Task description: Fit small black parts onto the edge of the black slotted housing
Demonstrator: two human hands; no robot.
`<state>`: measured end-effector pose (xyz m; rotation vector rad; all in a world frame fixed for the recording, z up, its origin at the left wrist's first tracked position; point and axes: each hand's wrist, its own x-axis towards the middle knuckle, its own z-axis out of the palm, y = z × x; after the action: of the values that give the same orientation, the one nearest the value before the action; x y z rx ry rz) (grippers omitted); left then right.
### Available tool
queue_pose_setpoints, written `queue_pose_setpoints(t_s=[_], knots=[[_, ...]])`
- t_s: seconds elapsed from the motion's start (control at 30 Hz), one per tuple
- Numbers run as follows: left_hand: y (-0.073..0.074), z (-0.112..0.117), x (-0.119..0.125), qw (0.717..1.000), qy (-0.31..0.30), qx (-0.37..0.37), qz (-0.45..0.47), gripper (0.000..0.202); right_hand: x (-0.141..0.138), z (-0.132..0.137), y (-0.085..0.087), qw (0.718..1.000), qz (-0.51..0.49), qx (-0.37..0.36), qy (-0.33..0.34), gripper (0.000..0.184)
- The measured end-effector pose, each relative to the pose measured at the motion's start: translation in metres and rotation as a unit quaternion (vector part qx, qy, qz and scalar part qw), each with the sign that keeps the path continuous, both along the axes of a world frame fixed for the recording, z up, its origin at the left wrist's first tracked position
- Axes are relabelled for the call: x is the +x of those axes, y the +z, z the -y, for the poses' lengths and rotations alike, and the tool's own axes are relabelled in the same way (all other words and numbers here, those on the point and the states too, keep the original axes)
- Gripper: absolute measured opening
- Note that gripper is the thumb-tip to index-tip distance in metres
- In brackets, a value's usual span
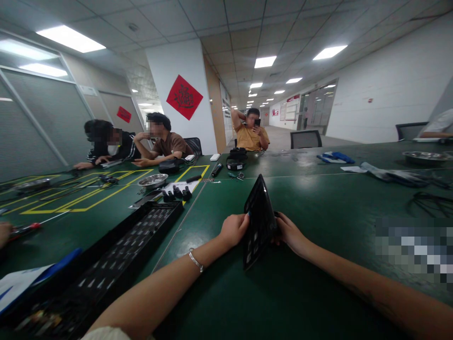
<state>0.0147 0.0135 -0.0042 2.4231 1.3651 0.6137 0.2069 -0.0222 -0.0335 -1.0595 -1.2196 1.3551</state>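
Between my two hands a thin, glossy black panel (260,222) stands on edge above the green table, seen nearly side-on. Small pale shapes show on its lower face; its exact kind is unclear. My left hand (233,230) grips its left side, thumb against the surface and a bracelet on the wrist. Opposite, my right hand (287,232) holds the right edge, with part of its fingers hidden behind the panel. To the left of my left forearm lies a long black tray (123,250) with rows of small light pieces.
Black cylindrical parts (177,192) and a metal bowl (153,181) sit beyond the tray. A red-handled screwdriver (26,230) is near another person's hand at far left. Gloves (392,174) and black cables (430,205) lie right. Several people sit around the green table (318,189).
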Motion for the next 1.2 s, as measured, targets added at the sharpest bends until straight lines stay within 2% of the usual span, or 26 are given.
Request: queue_pose_setpoints(t_s=[0.23,0.4,0.7,0.9,1.03,1.2], knots=[[-0.001,-0.0009,-0.0009,1.0,-0.029,0.006,-0.005,0.049,-0.0002,0.0015,0.0025,1.0,0.0,-0.001,0.002,0.034],[-0.0015,-0.001,-0.0013,0.999,-0.033,0.029,-0.016,0.048,-0.0015,0.0027,0.0042,1.0,0.008,-0.001,-0.005,0.033],[0.0046,0.0033,-0.0004,0.999,-0.02,0.019,-0.047,0.043,-0.0021,0.0036,0.0059,1.0,0.004,-0.002,-0.01,0.033],[0.0024,0.0018,-0.0017,0.997,-0.028,0.034,-0.058,0.04,-0.0011,0.0026,0.0041,1.0,-0.003,-0.004,-0.003,0.039],[0.0004,0.0007,-0.0034,0.996,-0.035,0.043,-0.072,0.039,-0.0005,0.0019,0.002,1.0,-0.007,-0.004,0.002,0.037],[-0.0005,0.0003,-0.0021,0.997,0.003,0.034,-0.072,0.053,-0.0003,0.0012,0.0014,1.0,-0.005,-0.004,-0.002,0.033]])
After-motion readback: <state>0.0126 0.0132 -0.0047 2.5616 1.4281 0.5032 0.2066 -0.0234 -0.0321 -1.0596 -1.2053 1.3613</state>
